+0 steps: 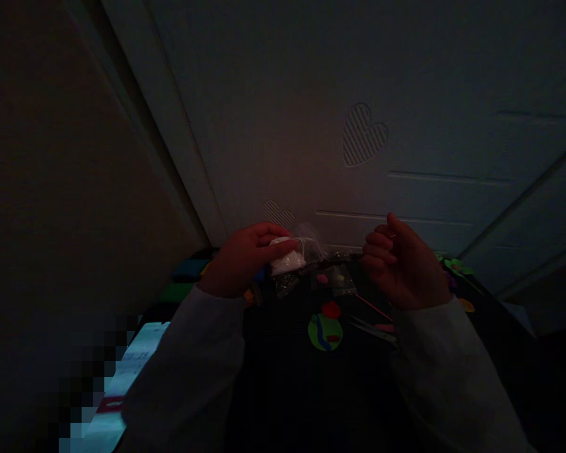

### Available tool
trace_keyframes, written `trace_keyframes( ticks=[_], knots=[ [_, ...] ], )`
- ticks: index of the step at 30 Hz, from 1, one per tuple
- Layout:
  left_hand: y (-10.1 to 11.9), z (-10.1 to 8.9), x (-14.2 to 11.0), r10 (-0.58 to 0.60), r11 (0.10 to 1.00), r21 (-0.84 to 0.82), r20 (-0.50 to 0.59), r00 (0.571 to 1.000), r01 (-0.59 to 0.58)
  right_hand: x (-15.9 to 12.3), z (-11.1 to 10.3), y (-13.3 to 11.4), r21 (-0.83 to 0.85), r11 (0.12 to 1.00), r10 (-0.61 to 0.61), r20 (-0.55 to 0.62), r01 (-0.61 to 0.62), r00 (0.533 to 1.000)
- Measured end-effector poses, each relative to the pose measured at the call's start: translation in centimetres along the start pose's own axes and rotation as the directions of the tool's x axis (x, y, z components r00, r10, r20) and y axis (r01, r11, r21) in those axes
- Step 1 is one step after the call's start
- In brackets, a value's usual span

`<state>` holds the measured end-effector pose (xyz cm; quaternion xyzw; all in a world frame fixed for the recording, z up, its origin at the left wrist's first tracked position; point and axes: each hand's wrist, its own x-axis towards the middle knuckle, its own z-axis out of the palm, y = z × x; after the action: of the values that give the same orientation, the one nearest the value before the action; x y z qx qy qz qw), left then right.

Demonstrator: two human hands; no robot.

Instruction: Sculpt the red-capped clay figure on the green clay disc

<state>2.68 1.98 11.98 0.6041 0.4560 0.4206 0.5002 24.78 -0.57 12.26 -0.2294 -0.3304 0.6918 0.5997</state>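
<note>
The light is dim. My left hand (pixel 252 255) is closed around a white lump in a clear plastic bag (pixel 287 259), thumb on top, with the loose film spreading to the right. My right hand (pixel 400 264) is raised apart from it, fingers curled in and thumb pointing up. A faint pale speck shows between thumb and fingers, too small to name. Below and between the hands lies a green disc (pixel 315 335) bearing a blue strip and a small red piece. A red piece (pixel 331 309) touches its top edge. Scissors (pixel 372 329) lie near my right wrist.
Small clear packets (pixel 332 279) with pink and yellow bits lie behind the disc. A thin pink stick (pixel 371 306) lies near the scissors. Green flower-like shapes (pixel 458 267) sit at the right. A lit screen (pixel 139 352) is at lower left; a pale panel with hearts (pixel 364 135) rises behind.
</note>
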Motion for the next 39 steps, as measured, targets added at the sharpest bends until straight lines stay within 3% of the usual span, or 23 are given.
trace_keyframes(
  ticks=[22,28,32,39],
  knots=[
    [-0.8,-0.2,0.6,0.053,0.992,-0.109,-0.053,0.997,-0.058,0.1,0.1,0.3,0.270,0.963,-0.004,-0.043,0.015,0.999],
    [-1.4,-0.6,0.7,0.127,0.978,0.177,-0.082,0.989,-0.111,0.2,0.4,-0.1,0.327,0.944,-0.023,-0.058,0.041,0.998],
    [-4.1,-0.9,0.0,0.085,0.922,0.381,-0.027,0.996,-0.069,0.0,0.5,-0.6,0.371,0.925,-0.060,-0.078,0.085,0.995],
    [-12.0,-2.0,-3.5,-0.021,0.744,0.667,0.080,0.997,-0.038,-0.9,0.7,-1.6,0.299,0.940,-0.140,-0.104,0.165,0.985]
  ],
)
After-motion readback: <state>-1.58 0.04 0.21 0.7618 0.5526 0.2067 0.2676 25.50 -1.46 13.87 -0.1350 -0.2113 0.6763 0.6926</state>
